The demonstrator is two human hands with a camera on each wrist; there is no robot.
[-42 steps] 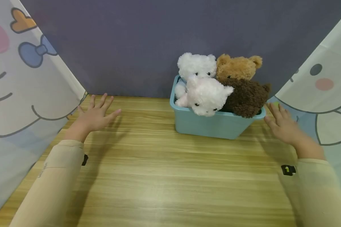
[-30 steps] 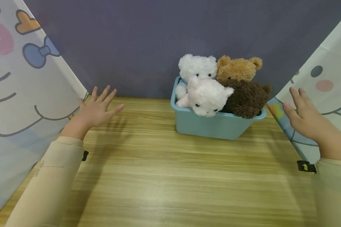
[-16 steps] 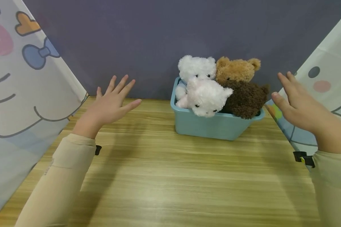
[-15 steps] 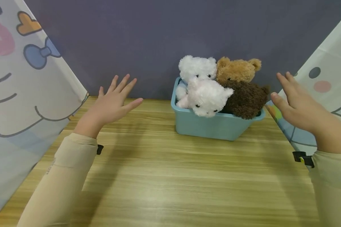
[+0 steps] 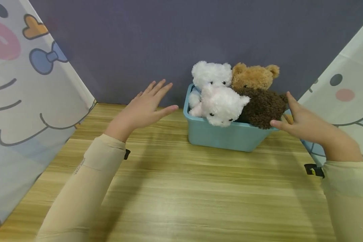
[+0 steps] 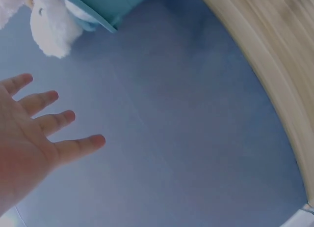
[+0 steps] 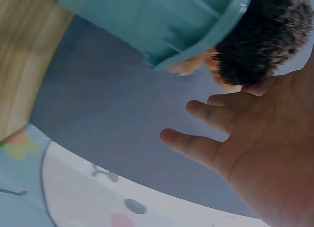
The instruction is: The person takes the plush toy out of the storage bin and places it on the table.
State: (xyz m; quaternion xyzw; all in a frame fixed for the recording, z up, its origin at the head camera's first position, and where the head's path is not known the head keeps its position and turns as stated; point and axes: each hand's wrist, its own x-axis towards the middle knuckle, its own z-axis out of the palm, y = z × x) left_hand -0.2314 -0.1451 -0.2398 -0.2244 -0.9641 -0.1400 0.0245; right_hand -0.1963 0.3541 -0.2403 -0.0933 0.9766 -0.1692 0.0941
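Observation:
A light-blue plastic bin (image 5: 222, 136) on the wooden table holds several plush toys. At its back sit a white teddy bear (image 5: 211, 74) and a tan teddy bear (image 5: 252, 77). In front of them lean a pale pink plush animal (image 5: 222, 106) and a dark brown plush bear (image 5: 261, 106). My right hand (image 5: 313, 127) is at the dark brown bear's right side, thumb and index finger spread at its fur. In the right wrist view its other fingers (image 7: 191, 148) are extended beside the bin. My left hand (image 5: 139, 112), fingers spread and holding nothing, hovers left of the bin.
The wood-grain table (image 5: 181, 188) runs up to a dark grey back panel (image 5: 124, 50). White cartoon-printed sheets stand at the left (image 5: 33, 87) and right (image 5: 348, 101), the right one close to my right hand.
My left hand has moved right toward the bin. The right hand first lifted away to the right, then came back left to the dark brown bear. Bin and toys stay put.

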